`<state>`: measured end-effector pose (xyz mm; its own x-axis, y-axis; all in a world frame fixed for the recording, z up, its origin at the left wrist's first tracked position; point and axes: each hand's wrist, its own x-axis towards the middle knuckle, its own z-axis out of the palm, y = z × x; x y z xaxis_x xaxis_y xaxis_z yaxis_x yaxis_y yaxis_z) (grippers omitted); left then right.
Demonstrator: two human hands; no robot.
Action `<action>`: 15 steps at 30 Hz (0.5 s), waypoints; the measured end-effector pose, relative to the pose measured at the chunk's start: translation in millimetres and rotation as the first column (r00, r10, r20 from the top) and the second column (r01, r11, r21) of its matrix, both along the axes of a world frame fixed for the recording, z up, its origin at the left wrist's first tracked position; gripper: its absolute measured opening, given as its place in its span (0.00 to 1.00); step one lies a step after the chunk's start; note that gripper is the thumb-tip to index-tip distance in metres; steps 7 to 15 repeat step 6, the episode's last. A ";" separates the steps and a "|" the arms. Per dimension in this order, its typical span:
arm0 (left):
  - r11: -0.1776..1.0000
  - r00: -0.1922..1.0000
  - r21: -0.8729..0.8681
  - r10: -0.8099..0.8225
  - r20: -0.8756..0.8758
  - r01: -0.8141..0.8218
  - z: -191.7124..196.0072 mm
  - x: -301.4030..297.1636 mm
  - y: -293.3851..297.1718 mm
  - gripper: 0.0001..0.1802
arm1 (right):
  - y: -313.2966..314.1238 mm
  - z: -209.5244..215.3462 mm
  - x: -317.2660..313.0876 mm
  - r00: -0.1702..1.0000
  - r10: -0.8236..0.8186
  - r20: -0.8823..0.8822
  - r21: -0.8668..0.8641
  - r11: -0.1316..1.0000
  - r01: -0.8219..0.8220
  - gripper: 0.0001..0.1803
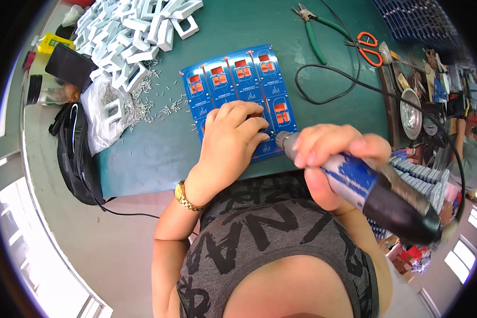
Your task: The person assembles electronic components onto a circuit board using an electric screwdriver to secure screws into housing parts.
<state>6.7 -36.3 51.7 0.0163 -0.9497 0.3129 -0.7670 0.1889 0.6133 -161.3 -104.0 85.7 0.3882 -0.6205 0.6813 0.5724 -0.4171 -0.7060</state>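
Note:
A blue panel [247,85], divided into repeated sections with orange cut-outs, lies at the near side of the green table. My left hand [229,137] rests on its lower middle, fingers bent and drawn together near the driver's tip; what they pinch is too small or hidden to make out. My right hand [344,142] is wrapped around an electric screwdriver [358,183] with a grey, blue and black body. The tool is tilted, its tip pointing left to the panel beside my left fingertips.
Pale frame-shaped blocks [135,32] are heaped at the far left. Loose screws [148,98] spill beside a clear plastic bag [107,119]. Green-handled pliers [312,34] and orange-handled scissors [368,49] lie far right. A black cable [328,68] loops across the table; a black bag [77,153] hangs left.

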 end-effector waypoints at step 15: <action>0.993 0.996 0.070 -0.090 -0.007 0.090 2.7 1.7 -0.2 0.13 | -4.6 12.2 -15.9 0.998 -0.010 -0.060 -0.157 0.988 0.000 0.34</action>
